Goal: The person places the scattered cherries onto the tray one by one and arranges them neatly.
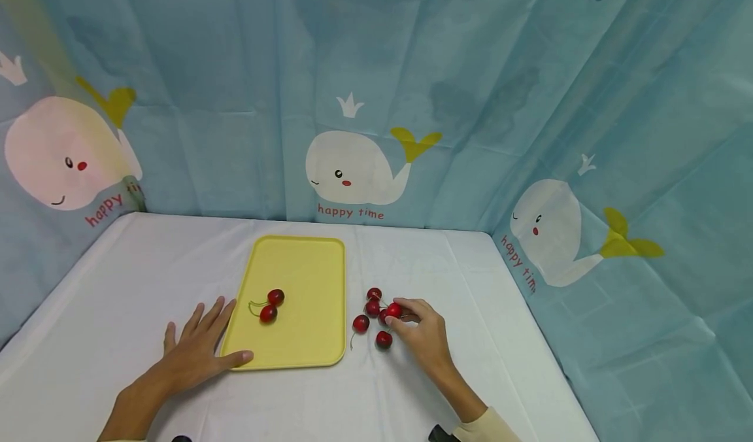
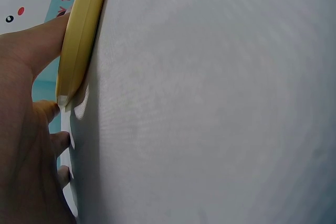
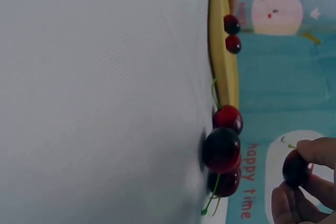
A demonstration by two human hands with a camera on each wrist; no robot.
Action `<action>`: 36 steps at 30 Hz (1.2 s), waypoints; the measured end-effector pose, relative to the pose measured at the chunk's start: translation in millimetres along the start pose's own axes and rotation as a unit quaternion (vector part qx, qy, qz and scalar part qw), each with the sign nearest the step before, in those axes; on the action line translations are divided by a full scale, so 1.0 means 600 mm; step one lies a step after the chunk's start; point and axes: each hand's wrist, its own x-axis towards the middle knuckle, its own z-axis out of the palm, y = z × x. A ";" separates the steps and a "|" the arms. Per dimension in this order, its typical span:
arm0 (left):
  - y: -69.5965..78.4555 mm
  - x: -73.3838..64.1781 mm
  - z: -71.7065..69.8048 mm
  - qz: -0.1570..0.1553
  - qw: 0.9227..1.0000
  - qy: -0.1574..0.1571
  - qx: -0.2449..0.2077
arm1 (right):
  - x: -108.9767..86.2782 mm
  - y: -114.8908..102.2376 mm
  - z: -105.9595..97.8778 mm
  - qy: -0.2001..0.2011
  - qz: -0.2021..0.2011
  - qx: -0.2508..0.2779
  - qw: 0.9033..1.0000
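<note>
My right hand (image 1: 425,337) pinches a bright red cherry (image 1: 393,310) between thumb and fingers, over a loose group of cherries right of the tray. In the right wrist view, that cherry (image 3: 297,168) is held up off the cloth, a bit of green stem showing. My left hand (image 1: 194,354) lies spread along the left edge of the yellow tray (image 1: 306,324), its thumb reaching over the near left corner. Two dark red cherries, an upper one (image 1: 275,297) and a lower one (image 1: 268,314), lie on the tray with their stems pointing left.
Several cherries lie on the white cloth (image 1: 294,403), among them one with a stem (image 1: 361,324) near the tray's right rim and one nearer me (image 1: 384,340). Blue curtains (image 1: 235,102) printed with whales stand behind the table and along its sides.
</note>
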 end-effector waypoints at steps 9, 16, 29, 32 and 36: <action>0.001 -0.001 0.001 -0.003 1.000 -0.002 0.002 | 0.000 -0.023 0.029 -0.027 -0.009 0.025 0.999; -0.002 -0.002 0.003 -0.001 1.000 0.001 -0.001 | 0.002 -0.038 0.050 -0.044 -0.020 0.057 0.997; -0.001 -0.004 0.000 0.001 1.000 0.002 -0.001 | 0.010 -0.075 0.098 -0.082 -0.032 0.076 0.993; 0.000 -0.004 0.001 0.001 1.000 0.001 -0.003 | 0.009 -0.081 0.111 -0.096 -0.026 0.084 0.992; 0.002 -0.003 0.001 0.001 1.000 0.000 -0.003 | 0.008 -0.087 0.128 -0.106 -0.030 0.093 0.990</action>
